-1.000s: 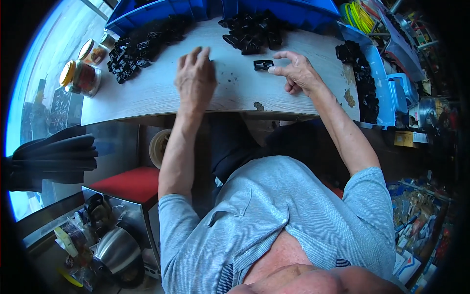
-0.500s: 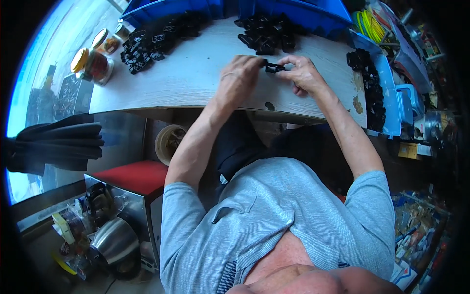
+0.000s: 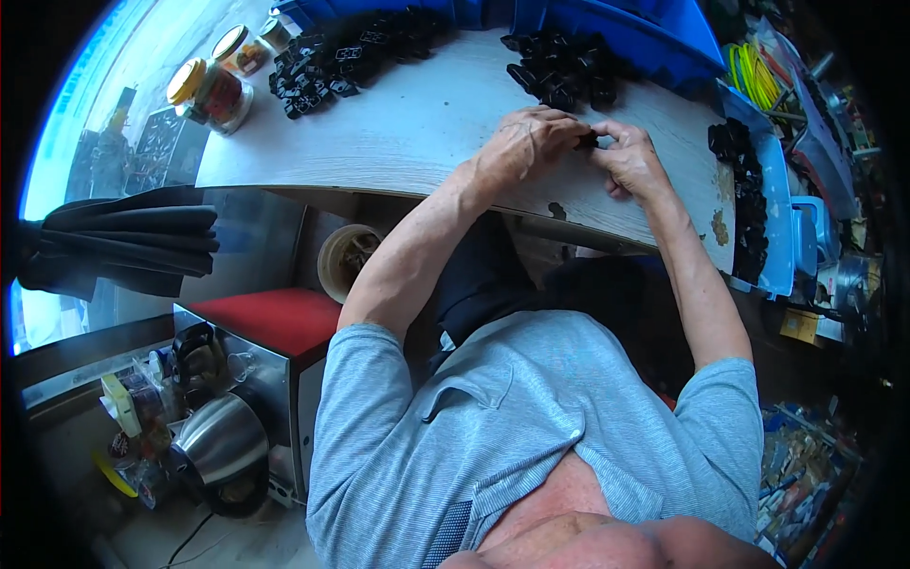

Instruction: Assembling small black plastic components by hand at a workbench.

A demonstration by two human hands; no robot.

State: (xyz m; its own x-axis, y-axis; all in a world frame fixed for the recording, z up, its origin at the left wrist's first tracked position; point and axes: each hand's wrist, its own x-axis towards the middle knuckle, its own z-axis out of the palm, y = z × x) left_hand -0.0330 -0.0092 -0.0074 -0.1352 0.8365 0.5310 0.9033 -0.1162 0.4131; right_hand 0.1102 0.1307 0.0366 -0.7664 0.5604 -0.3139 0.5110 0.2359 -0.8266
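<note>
Black part (image 3: 589,140) held, upper right of centre

The left hand (image 3: 524,147) had its fingers (image 3: 569,126) closed on one side, the right hand (image 3: 632,168) pinched the other — both over the desk (image 3: 408,128). A black heap (image 3: 564,68) lay near the frame's top.

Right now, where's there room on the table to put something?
The biggest bare patch of table lies between the left black pile and the left hand. A smaller one lies between the right hand and the blue tray. It's crowded at the back, with the right black pile and blue bins, and around the small black part between the hands.
</note>
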